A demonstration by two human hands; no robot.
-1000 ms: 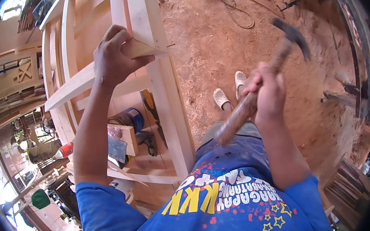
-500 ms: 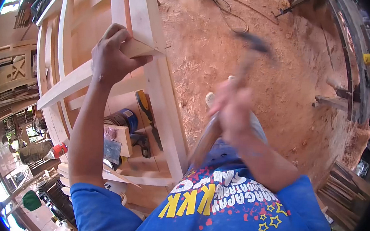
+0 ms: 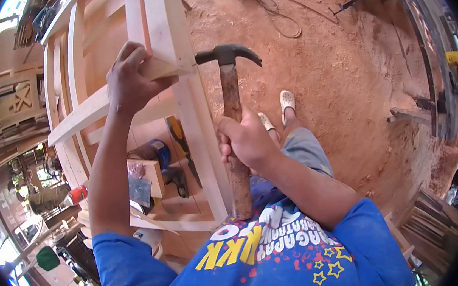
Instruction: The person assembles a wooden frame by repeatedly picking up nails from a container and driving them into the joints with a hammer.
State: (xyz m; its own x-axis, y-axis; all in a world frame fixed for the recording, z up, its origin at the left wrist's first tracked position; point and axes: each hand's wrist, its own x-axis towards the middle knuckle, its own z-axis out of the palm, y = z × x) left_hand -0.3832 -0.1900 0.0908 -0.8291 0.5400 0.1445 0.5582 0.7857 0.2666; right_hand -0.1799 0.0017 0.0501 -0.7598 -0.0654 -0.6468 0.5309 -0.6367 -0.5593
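My right hand (image 3: 252,141) is wrapped round the wooden handle of a claw hammer (image 3: 231,92). The dark hammer head lies at the outer side of a pale wooden frame (image 3: 201,132), its striking face at or very near the wood where a crosspiece meets the long rail. At that same joint my left hand (image 3: 130,81) grips the end of the crosspiece (image 3: 84,111), fingers over the top and thumb along the near side. Any nail under the hammer face is hidden.
Inside the frame lie a yellow-and-black handsaw (image 3: 180,138), a wooden block (image 3: 153,177) and a blue round container (image 3: 159,152). A cord (image 3: 284,24) lies on the dirt floor (image 3: 354,100). Stacked boards (image 3: 430,228) stand at the right.
The hammer, raised and blurred to the right before, has swung left to the frame joint. A nail jutting from the joint no longer shows. My left hand keeps its grip.
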